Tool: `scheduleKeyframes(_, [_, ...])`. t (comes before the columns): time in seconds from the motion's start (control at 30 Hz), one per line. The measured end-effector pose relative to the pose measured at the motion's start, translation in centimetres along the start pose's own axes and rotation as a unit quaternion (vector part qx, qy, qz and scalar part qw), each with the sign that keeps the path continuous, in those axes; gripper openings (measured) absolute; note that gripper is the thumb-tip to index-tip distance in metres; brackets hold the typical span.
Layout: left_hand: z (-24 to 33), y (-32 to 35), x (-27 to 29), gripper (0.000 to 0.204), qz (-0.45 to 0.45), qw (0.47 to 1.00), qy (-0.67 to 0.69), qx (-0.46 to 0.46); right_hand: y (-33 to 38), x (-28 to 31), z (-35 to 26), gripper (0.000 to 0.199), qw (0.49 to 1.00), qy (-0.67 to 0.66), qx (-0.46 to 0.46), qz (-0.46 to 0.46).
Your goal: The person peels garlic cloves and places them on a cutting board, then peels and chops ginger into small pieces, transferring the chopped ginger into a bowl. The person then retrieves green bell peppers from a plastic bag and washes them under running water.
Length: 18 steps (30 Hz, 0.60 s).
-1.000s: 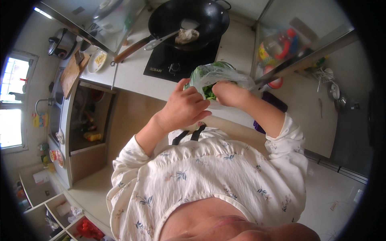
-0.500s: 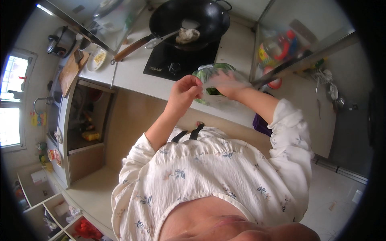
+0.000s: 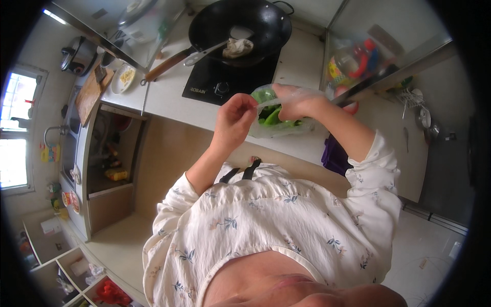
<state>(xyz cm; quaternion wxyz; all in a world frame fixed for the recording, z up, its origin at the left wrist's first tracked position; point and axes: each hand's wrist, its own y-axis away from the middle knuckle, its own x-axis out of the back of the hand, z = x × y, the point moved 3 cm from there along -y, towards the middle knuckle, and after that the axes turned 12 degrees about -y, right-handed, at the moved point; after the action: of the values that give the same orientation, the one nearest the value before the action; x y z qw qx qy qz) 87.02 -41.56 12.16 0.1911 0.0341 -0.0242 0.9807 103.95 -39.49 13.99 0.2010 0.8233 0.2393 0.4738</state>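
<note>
A clear plastic bag (image 3: 279, 132) with green vegetables (image 3: 273, 116) in it, probably green peppers, lies at the counter's front edge. Its rim is pinched by my left hand (image 3: 236, 116), whose fingertips are closed on the film at the bag's left side. My right hand (image 3: 299, 106) is at the bag's mouth, partly under the thin film, fingers stretched toward the left. No vegetable shows in it. The film blurs some of its fingertips. Behind the bag is a black induction cooker (image 3: 225, 82) carrying a black wok (image 3: 273, 25).
In the wok lie a slotted spatula (image 3: 202, 52) and a crumpled pale cloth (image 3: 238, 47). The wok's wooden handle (image 3: 169, 66) reaches left over the counter. A plate of chopped food (image 3: 124, 78) and a cutting board (image 3: 93, 94) are farther left. A glass panel (image 3: 394, 61) rises at right.
My right hand has drawn back from deeper in the bag toward its mouth, moving right. The bag's opening is wider and more green shows. My left hand keeps its pinch.
</note>
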Motion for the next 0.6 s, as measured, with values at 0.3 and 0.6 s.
scheduleKeyframes(0.3, [0.5, -0.4, 0.6, 0.009, 0.044, 0.997, -0.05, -0.032, -0.1, -4.7, 2.5, 0.039, 0.97, 0.219, 0.108, -0.012])
scheduleKeyframes(0.6, [0.2, 0.2, -0.6, 0.012, -0.024, 0.999, 0.012, -0.032, -1.1, -7.6, 1.9, 0.025, 0.878, 0.198, 0.379, 0.216])
